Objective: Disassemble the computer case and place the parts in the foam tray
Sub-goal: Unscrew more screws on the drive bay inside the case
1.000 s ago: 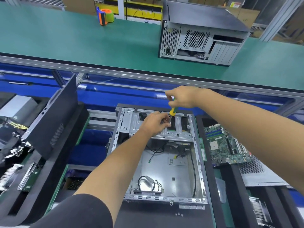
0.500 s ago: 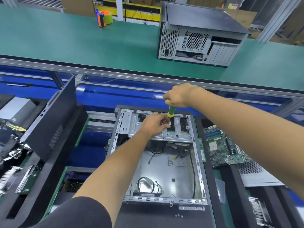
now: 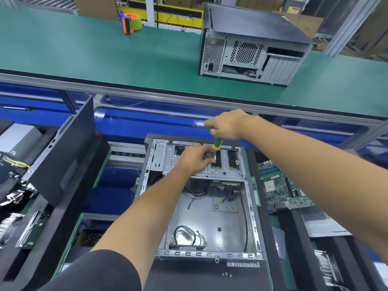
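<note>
Grey sheet metal makes up the open computer case (image 3: 210,217), which lies at lower centre of the frame with its open side up and its long axis running from the bottom edge toward the top. Inside it are loose black cables (image 3: 189,234) on the bare floor panel, and a drive cage (image 3: 201,162) spans its far end. The right hand (image 3: 226,124) is curled round the top of one green and yellow screwdriver (image 3: 216,144), which stands nearly upright, tip down at the cage. The left hand (image 3: 195,158) rests on the cage with its fingers (image 3: 207,153) bent in around the screwdriver's lower end; whether they pinch it or a screw cannot be told. Black foam tray (image 3: 273,206) walls flank the case on both sides. One green motherboard (image 3: 279,190) lies in the compartment at right of the case, with a perforated metal panel (image 3: 319,221) just below it in the frame. At left, one black side panel (image 3: 63,156) leans tilted in the foam, and more metal parts (image 3: 12,198) sit at the far left edge. Three small screws (image 3: 226,274) lie on the black foam below the case. On the green surface (image 3: 105,55) at the top stand one closed second computer case (image 3: 252,45), rear face toward the camera, at upper right, and one tape dispenser (image 3: 130,22) at upper centre left.
</note>
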A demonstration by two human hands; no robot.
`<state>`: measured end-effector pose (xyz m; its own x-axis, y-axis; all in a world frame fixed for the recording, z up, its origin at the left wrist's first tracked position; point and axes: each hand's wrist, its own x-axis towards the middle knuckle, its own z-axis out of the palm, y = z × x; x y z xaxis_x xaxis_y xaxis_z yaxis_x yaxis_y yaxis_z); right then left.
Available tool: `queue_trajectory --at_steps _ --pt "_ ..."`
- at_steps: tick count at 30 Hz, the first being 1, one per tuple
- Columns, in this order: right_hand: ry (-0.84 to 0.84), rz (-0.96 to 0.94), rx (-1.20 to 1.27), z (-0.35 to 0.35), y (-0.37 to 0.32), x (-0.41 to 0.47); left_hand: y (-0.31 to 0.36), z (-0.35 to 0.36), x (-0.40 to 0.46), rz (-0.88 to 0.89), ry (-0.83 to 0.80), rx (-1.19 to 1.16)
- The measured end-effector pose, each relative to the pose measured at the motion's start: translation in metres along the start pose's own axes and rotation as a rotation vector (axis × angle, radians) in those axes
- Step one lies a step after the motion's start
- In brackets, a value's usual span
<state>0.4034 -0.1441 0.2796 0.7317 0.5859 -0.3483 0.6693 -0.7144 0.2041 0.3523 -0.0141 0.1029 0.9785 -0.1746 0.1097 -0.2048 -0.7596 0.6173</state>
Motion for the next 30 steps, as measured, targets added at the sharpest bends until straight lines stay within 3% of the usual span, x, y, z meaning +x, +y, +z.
queue_trajectory --at_steps 3,5,8,14,16,19,21,25,30 --pt "-0.039 -0.070 0.305 0.000 0.000 -0.002 0.000 0.000 0.001 -0.008 0.004 -0.001" --pt "-0.038 -0.065 0.284 0.000 -0.003 -0.004 -0.001 0.000 0.000 -0.010 0.007 -0.005" --pt "-0.046 0.077 0.003 -0.003 -0.002 -0.002 0.001 0.000 -0.001 -0.005 0.002 -0.006" --pt "-0.059 -0.013 0.340 0.003 0.008 -0.011 -0.002 0.000 -0.001 -0.004 0.001 -0.032" --pt "-0.108 0.020 0.234 0.000 0.010 -0.016 -0.001 0.000 -0.001 0.000 0.000 -0.034" --pt "-0.087 0.081 -0.119 0.001 0.016 -0.019 0.000 0.000 0.001 0.011 0.002 -0.032" --pt "-0.018 0.042 -0.087 0.005 0.014 -0.018 -0.002 0.001 0.000 0.011 0.006 -0.030" --pt "0.009 -0.036 0.256 0.007 0.008 -0.016 -0.002 0.000 -0.001 0.022 0.009 -0.031" --pt "0.041 0.025 -0.007 0.003 -0.005 -0.011 -0.002 0.000 -0.001 0.013 0.006 -0.030"
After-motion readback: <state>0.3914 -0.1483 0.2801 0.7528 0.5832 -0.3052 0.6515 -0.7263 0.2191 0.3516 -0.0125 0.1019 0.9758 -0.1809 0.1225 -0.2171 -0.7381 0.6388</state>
